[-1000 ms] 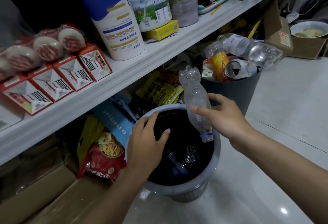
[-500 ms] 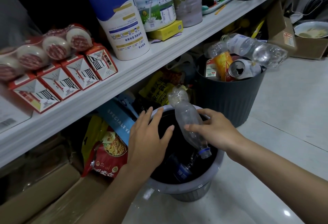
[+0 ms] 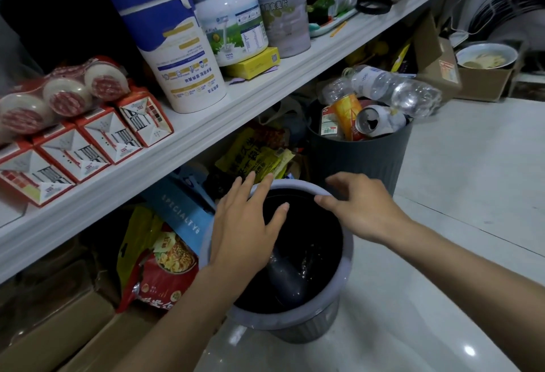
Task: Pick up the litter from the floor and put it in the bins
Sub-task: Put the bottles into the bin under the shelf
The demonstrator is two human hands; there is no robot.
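The bottle (image 3: 284,280) lies inside the near bin (image 3: 345,271), the left hand (image 3: 244,230) is flat over its rim with fingers spread, the right hand (image 3: 362,209) hovers empty with fingers loose, the far bin (image 3: 359,153) sits heaped, and the visible floor (image 3: 457,194) shows no litter, so this piece looks binned.

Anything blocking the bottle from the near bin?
Nothing visible. The bottle lies inside the near bin, down in its black liner. The left hand lies over the left rim and the right hand is at the far rim. Neither holds the bottle.
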